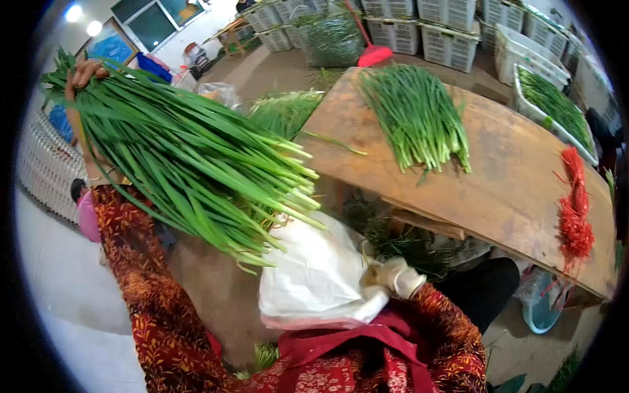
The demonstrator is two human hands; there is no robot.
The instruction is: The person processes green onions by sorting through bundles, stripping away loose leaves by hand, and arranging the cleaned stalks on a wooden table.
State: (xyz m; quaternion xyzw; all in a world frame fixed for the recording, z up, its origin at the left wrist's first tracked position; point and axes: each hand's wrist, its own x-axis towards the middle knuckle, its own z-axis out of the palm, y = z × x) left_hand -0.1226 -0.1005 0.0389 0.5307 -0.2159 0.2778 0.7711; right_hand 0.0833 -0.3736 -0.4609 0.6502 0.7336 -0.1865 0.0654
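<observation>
White plastic crates (449, 49) stand stacked beyond a wooden bench (517, 190), which carries a smaller bunch of garlic chives (419, 118) and a bundle of red ties (575, 219). Left of the bench, the left hand (88, 73) grips a large chive bunch (190, 144) by its leaf end, pale stems angled toward the white cloth (308, 272) on the lap. The right hand (395, 278), blurred, is at the cloth's edge; whether its fingers are closed, I cannot tell.
</observation>
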